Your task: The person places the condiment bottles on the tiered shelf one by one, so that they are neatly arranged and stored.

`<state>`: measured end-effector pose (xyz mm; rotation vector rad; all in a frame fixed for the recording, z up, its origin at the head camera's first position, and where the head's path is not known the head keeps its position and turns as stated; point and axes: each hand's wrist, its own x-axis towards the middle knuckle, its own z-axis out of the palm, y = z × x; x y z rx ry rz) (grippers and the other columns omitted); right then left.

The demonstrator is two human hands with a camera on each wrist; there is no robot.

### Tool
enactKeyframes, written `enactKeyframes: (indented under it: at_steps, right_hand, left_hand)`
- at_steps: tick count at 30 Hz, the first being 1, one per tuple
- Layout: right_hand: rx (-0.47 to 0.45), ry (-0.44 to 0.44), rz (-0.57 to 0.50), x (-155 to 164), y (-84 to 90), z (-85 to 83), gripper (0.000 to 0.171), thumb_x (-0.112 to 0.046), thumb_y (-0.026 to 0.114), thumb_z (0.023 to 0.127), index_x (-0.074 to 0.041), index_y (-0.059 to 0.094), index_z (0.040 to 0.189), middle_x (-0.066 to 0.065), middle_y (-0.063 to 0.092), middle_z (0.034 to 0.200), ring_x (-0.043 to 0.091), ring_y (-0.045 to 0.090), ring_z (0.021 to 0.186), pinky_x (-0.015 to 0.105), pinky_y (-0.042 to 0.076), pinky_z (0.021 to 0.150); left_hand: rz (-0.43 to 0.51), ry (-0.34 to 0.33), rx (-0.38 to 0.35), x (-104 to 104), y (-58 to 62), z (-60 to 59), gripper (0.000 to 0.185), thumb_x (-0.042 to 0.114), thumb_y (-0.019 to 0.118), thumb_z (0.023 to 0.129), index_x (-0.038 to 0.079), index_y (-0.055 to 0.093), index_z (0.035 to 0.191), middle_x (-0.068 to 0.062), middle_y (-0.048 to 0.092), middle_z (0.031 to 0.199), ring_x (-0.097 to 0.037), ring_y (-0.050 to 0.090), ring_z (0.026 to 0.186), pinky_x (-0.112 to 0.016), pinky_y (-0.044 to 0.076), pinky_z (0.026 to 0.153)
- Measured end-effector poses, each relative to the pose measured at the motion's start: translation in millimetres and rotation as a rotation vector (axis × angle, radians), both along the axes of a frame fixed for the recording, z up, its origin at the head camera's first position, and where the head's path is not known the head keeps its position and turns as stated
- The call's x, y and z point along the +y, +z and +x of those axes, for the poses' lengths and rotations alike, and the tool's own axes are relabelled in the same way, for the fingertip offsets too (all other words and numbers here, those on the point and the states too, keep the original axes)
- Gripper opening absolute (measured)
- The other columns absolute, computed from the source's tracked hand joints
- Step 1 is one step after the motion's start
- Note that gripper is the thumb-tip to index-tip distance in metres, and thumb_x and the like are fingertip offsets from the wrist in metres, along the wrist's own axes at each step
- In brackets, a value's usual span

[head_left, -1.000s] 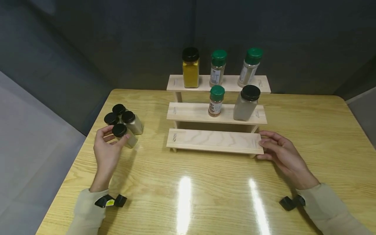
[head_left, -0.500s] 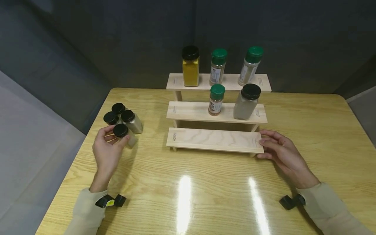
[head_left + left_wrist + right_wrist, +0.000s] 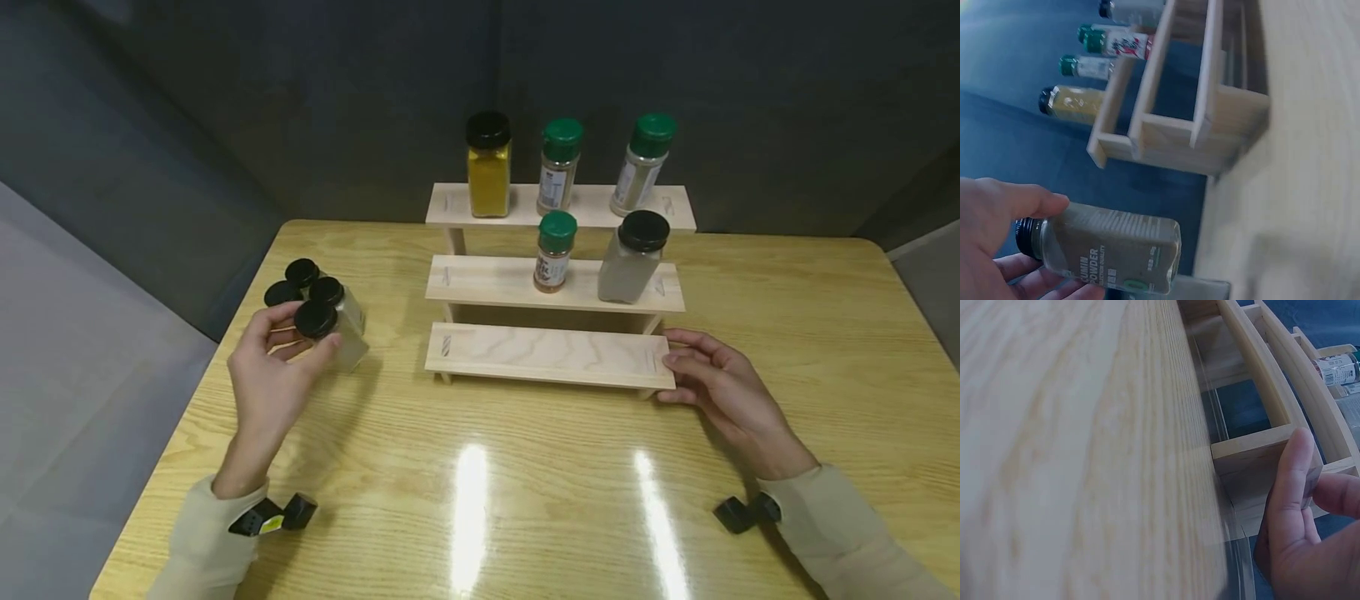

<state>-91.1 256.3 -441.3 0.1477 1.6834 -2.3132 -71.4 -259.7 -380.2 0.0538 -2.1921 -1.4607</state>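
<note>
Light: overhead, fairly dim room
Glare: two bright streaks on the table point(image 3: 525, 500) near its front edge
Blur: both wrist views soft, table grain smeared

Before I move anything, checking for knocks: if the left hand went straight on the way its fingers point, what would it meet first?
Probably the cluster of black-capped jars just beyond the jar the left hand holds; depth is unclear.
</note>
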Motion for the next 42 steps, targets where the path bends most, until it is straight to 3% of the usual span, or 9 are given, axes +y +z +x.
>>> enactKeyframes:
  at_steps: [4, 12, 21, 32, 42]
  right_hand:
    - [0.001, -0.005, 0.003, 1, 0.0, 0.1, 0.029, 0.006, 0.06, 0.11, -0.013, 0.069, 0.131, 0.005, 0.064, 0.109, 0.016, 0.068, 0.096, 0.034, 0.07, 0.075]
    - [-0.004, -0.005, 0.019, 1, -0.6, -0.7, 0.029, 0.004, 0.061, 0.11, -0.014, 0.068, 0.131, 0.005, 0.064, 0.11, 0.017, 0.068, 0.096, 0.034, 0.07, 0.074]
    - [0.003, -0.002, 0.023, 1, -0.8, -0.5, 0.028, 0.005, 0.061, 0.11, -0.012, 0.067, 0.131, 0.006, 0.064, 0.109, 0.017, 0.068, 0.095, 0.034, 0.069, 0.074]
    - [0.008, 0.01, 0.006, 2, -2.5, -0.1, 0.029, 0.005, 0.059, 0.11, -0.013, 0.067, 0.131, 0.006, 0.064, 0.109, 0.017, 0.068, 0.095, 0.035, 0.07, 0.075]
    - [0.002, 0.009, 0.015, 2, -1.9, -1.0, 0.029, 0.004, 0.06, 0.111, -0.012, 0.066, 0.133, 0.006, 0.064, 0.109, 0.017, 0.068, 0.096, 0.035, 0.07, 0.076]
  left_hand:
    - [-0.003, -0.043, 0.035, 7, 12.5, -1.7, 0.051, -0.012, 0.088, 0.085, -0.011, 0.068, 0.131, -0.01, 0.069, 0.115, -0.016, 0.068, 0.094, -0.018, 0.063, 0.084]
    - [-0.012, -0.114, 0.058, 18, 28.1, -9.0, 0.052, -0.015, 0.088, 0.083, -0.011, 0.068, 0.131, -0.002, 0.068, 0.111, -0.016, 0.068, 0.092, -0.018, 0.062, 0.084]
    - [-0.027, -0.195, 0.081, 35, 43.2, -21.0, 0.05, -0.013, 0.089, 0.083, -0.012, 0.068, 0.129, -0.014, 0.07, 0.11, -0.016, 0.069, 0.092, -0.019, 0.063, 0.086]
    - [-0.099, -0.267, 0.125, 58, 52.9, -36.9, 0.052, -0.011, 0.091, 0.083, -0.012, 0.068, 0.129, -0.019, 0.073, 0.117, -0.012, 0.071, 0.092, -0.021, 0.065, 0.083]
    - [-0.062, -0.327, 0.137, 79, 59.8, -54.8, 0.049, -0.008, 0.093, 0.081, -0.008, 0.072, 0.125, -0.015, 0.074, 0.114, -0.022, 0.071, 0.091, -0.025, 0.066, 0.08]
